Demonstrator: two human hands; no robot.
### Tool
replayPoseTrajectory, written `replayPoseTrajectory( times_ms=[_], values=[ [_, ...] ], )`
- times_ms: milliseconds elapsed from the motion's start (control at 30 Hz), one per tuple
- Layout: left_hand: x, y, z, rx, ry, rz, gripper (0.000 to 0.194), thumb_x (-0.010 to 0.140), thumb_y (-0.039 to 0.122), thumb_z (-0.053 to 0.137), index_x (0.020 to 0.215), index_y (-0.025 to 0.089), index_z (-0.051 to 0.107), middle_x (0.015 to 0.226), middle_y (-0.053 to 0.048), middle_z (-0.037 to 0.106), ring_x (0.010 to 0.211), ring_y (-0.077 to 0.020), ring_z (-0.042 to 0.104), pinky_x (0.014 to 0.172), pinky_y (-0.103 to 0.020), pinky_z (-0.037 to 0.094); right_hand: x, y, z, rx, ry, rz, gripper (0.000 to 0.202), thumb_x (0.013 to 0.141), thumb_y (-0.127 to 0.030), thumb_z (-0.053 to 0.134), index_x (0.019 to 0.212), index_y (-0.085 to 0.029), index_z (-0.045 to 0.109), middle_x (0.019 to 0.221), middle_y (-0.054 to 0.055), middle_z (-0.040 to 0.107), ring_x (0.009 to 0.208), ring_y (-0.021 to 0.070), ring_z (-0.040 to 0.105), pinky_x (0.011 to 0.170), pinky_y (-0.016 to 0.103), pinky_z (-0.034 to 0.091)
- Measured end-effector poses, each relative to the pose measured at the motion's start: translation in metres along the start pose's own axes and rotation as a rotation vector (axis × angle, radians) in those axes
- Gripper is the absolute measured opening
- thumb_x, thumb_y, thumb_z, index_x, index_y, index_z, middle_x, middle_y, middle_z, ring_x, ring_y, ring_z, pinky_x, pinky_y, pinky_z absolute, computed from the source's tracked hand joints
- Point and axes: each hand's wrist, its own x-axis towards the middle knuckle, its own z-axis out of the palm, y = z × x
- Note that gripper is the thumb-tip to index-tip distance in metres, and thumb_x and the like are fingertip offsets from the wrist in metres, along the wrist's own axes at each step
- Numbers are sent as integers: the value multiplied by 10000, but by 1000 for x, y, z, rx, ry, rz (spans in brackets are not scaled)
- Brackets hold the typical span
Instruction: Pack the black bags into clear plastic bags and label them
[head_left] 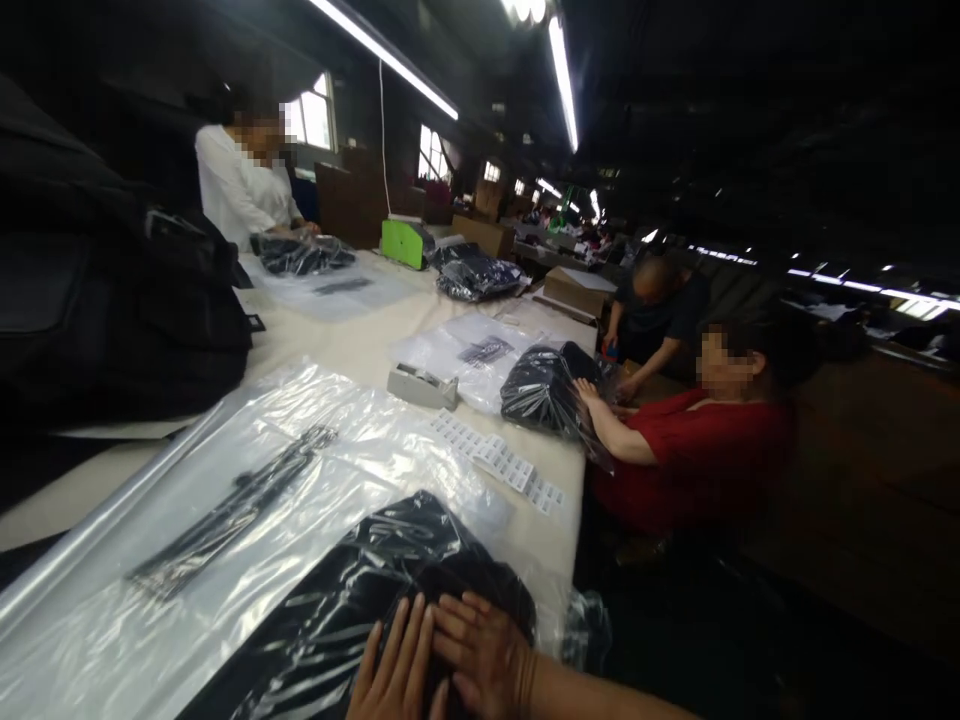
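Note:
A dark, bulky item (pixel 405 545) in clear, shiny plastic wrapping lies on the near part of the table. My left hand (pixel 397 660) presses on its top, fingers stretched out and lying flat. Right beside it, my right hand (pixel 484 650) also rests on the plastic with its fingers extended; neither hand grasps anything. What the wrapped item is cannot be made out. To the left, a stack of clear plastic bags (pixel 330 480) with dark printing spreads across the table.
A grey tape dispenser (pixel 422 386) and sheets of white labels (pixel 499 462) lie beyond. Across the right edge, a person in red (pixel 705 450) handles another wrapped dark item (pixel 544 390). A large black bag (pixel 112 270) stands at left; a person in white (pixel 244 190) works farther back.

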Motion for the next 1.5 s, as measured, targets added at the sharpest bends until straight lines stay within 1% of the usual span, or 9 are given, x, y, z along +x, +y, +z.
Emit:
replayPoseTrajectory(
  times_ms=[133,267,533,667,833,1167,1233,1367,1500],
  values=[
    [-3,7,-13,1,-225,-40,745,882,368,529,1527,177,209,1545,-93,338,1442,-278,280,1224,-491,179,-54,-13,-9,44,22,191,666,873,-182,444,1517,-155,276,1539,116,368,1461,237,257,1165,502,307],
    [6,14,-25,-49,-312,-56,695,897,428,527,1509,214,276,1559,-83,311,1451,-325,244,1211,-547,157,-124,-32,-14,101,39,447,629,895,-94,379,1508,-221,316,1526,88,398,1430,249,330,1168,547,284],
    [16,25,-33,39,-458,28,680,891,519,531,1489,274,322,1577,-87,261,1460,-361,199,1180,-637,100,-160,-17,-37,747,713,1557,794,793,-542,653,1473,-249,366,1489,151,420,1314,346,473,1001,518,479],
    [14,38,-35,41,-519,54,724,874,575,535,1497,294,295,1586,-93,236,1463,-374,179,1167,-659,81,-128,18,-45,1368,852,1550,750,682,-575,758,1339,-295,528,1326,70,608,1144,283,615,849,378,549],
    [9,50,-38,-6,-585,40,739,843,678,510,1477,347,326,1590,-70,232,1465,-392,149,1157,-678,58,-126,39,-48,1439,948,1607,473,497,-443,903,834,-185,695,863,28,728,747,168,656,640,256,532],
    [5,51,-35,-40,-652,55,774,805,725,526,1463,355,355,1576,-82,278,1468,-405,117,1148,-688,-9,-204,64,-62,1424,1191,1696,366,653,-408,841,739,-215,542,631,-62,609,588,69,585,532,155,481],
    [4,51,-34,-36,-653,59,782,805,721,531,1468,348,347,1582,-83,268,1467,-411,111,1144,-693,-12,-213,36,-61,1521,1026,1676,354,652,-343,842,891,-246,600,816,-27,695,772,113,664,687,220,550],
    [1,51,-33,-22,-645,68,781,817,716,518,1475,337,335,1592,-87,241,1468,-410,103,1142,-694,-11,-197,-51,-48,2017,227,1400,632,660,-302,839,1227,-296,561,1221,55,666,1148,221,618,957,398,513],
    [-4,49,-33,-12,-631,90,798,823,724,495,1488,327,302,1597,-93,225,1473,-399,88,1145,-688,-3,-156,-134,-18,2070,-168,1375,493,701,-467,795,1092,-219,627,1083,81,713,1009,226,677,893,391,537]
  ],
)
